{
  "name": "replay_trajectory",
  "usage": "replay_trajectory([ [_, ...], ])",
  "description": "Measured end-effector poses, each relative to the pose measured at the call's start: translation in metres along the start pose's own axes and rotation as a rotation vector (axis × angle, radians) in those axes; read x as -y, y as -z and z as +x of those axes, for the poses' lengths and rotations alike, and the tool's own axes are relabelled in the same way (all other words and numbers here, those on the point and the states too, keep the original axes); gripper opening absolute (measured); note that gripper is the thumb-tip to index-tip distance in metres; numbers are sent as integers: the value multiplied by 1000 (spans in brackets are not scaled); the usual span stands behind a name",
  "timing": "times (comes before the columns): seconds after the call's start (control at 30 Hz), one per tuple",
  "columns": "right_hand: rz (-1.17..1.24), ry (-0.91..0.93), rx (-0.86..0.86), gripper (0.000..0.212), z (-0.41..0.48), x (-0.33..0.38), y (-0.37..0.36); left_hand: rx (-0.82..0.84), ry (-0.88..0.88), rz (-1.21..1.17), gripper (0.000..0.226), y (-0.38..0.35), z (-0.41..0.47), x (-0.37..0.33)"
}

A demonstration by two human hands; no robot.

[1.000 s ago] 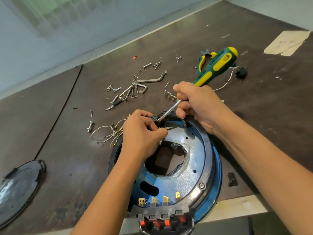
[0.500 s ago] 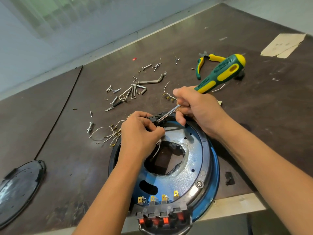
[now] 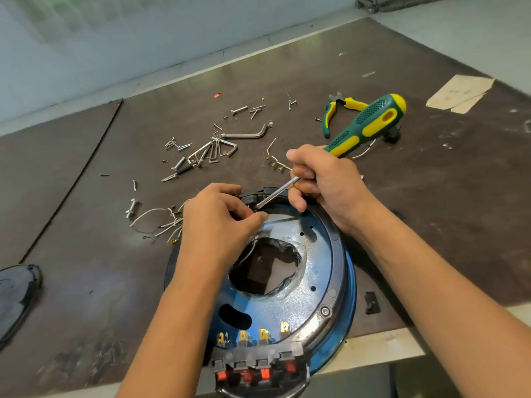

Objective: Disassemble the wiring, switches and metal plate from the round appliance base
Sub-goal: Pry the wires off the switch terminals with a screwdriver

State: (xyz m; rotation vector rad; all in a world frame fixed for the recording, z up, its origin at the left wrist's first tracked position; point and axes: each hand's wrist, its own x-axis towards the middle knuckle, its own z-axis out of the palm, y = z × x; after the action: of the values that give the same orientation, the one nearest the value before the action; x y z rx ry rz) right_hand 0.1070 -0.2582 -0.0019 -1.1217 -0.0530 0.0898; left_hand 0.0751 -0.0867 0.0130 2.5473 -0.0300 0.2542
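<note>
At the base [image 3: 351, 282] (far rim), right hand [image 3: 326, 183] wraps the screwdriver [image 3: 366, 124], left hand [image 3: 218, 222] pinches a wire [image 3: 249, 249] — a slipping tip could jab that hand.

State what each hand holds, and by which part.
Right hand grips the screwdriver at the handle's lower end, by the shaft. Left hand pinches something unidentifiable at the base's far rim.

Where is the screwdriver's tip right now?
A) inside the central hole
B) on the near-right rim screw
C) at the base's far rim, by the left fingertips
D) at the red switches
C: the screwdriver slants from the right hand down to the far rim of the round base, its tip ending beside the left hand.
</note>
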Motion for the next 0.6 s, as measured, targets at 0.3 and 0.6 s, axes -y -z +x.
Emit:
replay_trajectory([
  [0.3,-78,67,72,49,-5,2,-2,-68,5,144,26,20,-4,2],
  [0.6,-311,192,282,44,-5,-4,-3,202,-5,28,5,34,3,20],
])
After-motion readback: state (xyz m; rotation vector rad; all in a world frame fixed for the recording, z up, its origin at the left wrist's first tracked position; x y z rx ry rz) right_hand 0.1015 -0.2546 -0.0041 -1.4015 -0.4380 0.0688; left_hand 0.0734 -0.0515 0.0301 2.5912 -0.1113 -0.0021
